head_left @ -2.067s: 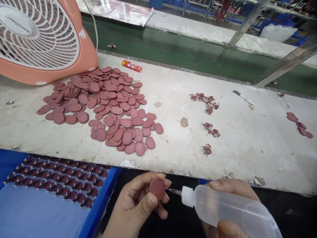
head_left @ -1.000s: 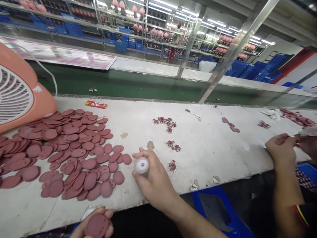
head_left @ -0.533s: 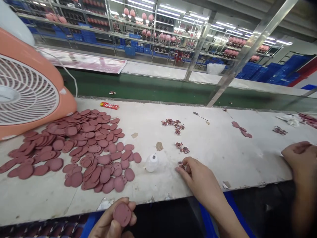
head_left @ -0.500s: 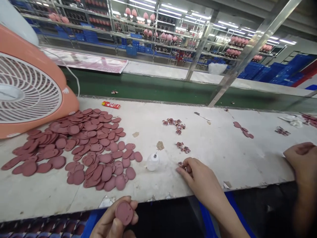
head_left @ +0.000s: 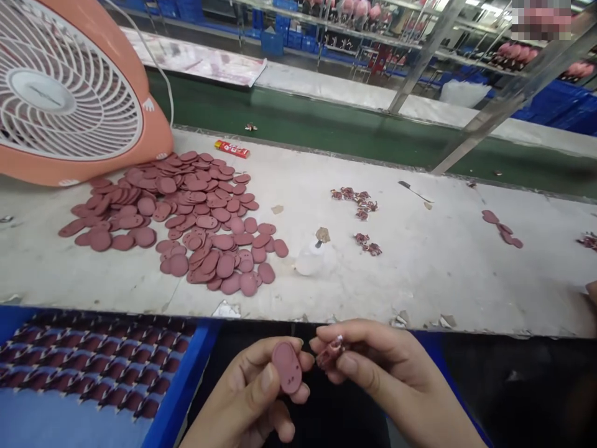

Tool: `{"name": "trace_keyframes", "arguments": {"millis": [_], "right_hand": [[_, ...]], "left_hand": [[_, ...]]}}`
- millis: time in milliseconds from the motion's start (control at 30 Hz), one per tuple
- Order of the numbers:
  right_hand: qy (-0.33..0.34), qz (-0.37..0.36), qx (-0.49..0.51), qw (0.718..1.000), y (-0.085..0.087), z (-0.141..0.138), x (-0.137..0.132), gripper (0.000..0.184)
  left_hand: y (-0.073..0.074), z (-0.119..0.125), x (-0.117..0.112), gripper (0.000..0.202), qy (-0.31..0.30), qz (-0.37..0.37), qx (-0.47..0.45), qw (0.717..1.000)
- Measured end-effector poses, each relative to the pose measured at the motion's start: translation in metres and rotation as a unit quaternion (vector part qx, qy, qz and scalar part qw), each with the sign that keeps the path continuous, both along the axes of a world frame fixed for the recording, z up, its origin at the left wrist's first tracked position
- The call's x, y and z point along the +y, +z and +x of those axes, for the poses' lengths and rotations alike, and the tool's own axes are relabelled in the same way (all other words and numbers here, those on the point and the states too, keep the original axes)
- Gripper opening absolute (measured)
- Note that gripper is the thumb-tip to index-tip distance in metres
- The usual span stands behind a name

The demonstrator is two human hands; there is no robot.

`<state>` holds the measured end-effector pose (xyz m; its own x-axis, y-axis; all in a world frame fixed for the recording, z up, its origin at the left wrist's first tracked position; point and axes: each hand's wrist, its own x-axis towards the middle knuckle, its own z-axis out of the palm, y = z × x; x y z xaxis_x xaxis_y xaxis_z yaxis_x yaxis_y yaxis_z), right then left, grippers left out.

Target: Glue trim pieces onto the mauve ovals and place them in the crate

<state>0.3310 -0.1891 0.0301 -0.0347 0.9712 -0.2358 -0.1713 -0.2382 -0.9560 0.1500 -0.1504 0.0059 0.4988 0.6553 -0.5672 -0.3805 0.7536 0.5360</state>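
Observation:
My left hand (head_left: 254,389) is closed on a flat, oval, dull-red disc (head_left: 286,367) with small holes near its lower end. Close beside it, my right hand (head_left: 377,367) pinches a small reddish-brown part (head_left: 330,353) with pale bits on it; its exact kind I cannot make out. A slight gap separates the part from the disc. Both hands are in front of the table edge. A big heap of similar discs (head_left: 205,218) lies on the left of the table (head_left: 298,180). Small clusters of the brown parts (head_left: 357,200) rest near the middle.
An orange fan (head_left: 153,134) stands at the left. A translucent white bottle (head_left: 313,258) with a dark tip sits beside the heap. Lower left, a blue crate (head_left: 172,386) holds rows of assembled pieces. A metal post (head_left: 459,140) rises behind the table. Another person's hand (head_left: 591,291) shows at the right edge.
My right hand has come back from the tabletop with a small brown part and is now beside my left hand. The disc is now tilted. The view has shifted downward, showing more of the crate.

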Motion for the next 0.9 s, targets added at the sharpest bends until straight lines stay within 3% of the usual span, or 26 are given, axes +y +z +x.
{"name": "trace_keyframes", "arguments": {"millis": [333,467,700,900], "right_hand": [[0.051,0.117,-0.166,0.978,0.007,-0.004,0.01,0.024],[0.05,0.133,-0.19,0.971,0.009,-0.006,0.01,0.02],[0.105,0.156,-0.224,0.956,0.012,-0.002,0.015,0.024],[0.151,0.196,-0.277,0.928,0.019,0.0,0.017,0.025]], "left_hand": [[-0.001,-0.004,-0.001,0.028,-0.039,-0.052,-0.058,0.996],[0.0,-0.003,0.0,0.03,-0.046,-0.065,-0.046,0.996],[0.0,-0.004,0.0,0.025,-0.05,-0.083,-0.033,0.995],[-0.01,-0.003,-0.004,0.025,-0.059,-0.066,-0.038,0.995]]}}
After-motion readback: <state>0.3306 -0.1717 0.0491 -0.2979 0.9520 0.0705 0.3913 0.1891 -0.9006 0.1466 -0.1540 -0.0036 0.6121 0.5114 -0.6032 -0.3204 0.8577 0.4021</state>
